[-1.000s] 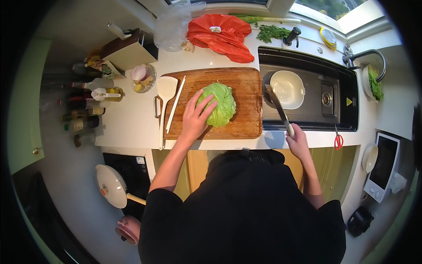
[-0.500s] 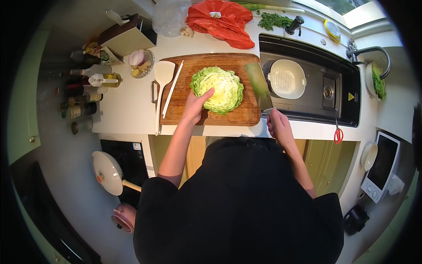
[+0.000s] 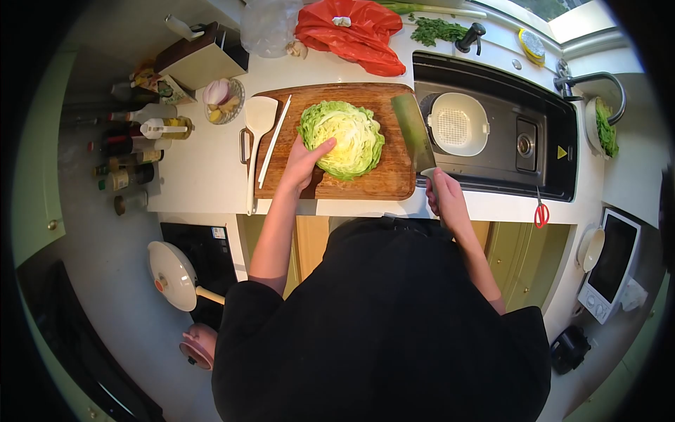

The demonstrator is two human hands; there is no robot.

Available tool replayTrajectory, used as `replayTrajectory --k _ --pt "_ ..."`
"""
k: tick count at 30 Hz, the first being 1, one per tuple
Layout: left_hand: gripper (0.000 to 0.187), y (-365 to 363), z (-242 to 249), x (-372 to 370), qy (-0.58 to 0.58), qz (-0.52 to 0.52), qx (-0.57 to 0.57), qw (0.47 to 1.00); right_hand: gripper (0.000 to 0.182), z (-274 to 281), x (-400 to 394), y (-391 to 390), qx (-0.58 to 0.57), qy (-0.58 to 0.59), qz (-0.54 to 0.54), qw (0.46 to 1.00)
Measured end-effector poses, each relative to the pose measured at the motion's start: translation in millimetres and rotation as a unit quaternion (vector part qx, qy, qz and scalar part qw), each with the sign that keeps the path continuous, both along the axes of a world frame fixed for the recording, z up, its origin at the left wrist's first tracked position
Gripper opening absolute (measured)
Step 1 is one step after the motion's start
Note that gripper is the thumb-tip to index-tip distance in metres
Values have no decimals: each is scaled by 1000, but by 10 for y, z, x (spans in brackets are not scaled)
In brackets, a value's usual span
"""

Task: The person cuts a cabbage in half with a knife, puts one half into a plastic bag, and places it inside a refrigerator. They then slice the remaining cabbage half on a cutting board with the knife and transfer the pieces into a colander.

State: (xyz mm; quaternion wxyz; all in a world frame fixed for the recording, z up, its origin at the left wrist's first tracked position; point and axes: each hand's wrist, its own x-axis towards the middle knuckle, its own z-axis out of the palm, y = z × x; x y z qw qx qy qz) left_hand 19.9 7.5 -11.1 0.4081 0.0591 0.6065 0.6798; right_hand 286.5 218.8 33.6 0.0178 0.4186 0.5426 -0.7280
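Observation:
A cut cabbage (image 3: 348, 141) lies with its pale cut face up on the wooden cutting board (image 3: 295, 188). My left hand (image 3: 304, 163) grips its left side, thumb on the cut face and the other fingers hidden beneath the leaves. By the board's right edge, my right hand (image 3: 447, 195) is wrapped around the handle of a cleaver (image 3: 413, 133). Its broad blade points away from me over the right end of the board, apart from the cabbage. On the board's left part lie white chopsticks (image 3: 274, 144) and a white spatula (image 3: 261, 116).
Right of the board is a black sink (image 3: 492, 176) holding a white colander (image 3: 458, 125). Red-handled scissors (image 3: 541, 214) sit at the counter's front edge. Behind the board lies a red plastic bag (image 3: 351, 35); a glass bowl (image 3: 225, 102) with onion stands left.
My left hand and the cabbage have shifted slightly left and up, and more of the cut face tips toward the camera. The cleaver stays nearly where it was.

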Motion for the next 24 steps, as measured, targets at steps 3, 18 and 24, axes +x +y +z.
replayTrajectory --k 3,18,24 --pt "70 24 13 -20 -35 10 29 999 42 22 -16 13 -9 -1 -8 1000" --pt "69 150 534 -194 390 -70 -104 912 44 -39 -32 68 -15 -7 -27 1000" --pt "65 171 244 -223 780 -179 -46 597 44 -35 -61 98 5 -27 -47 999"
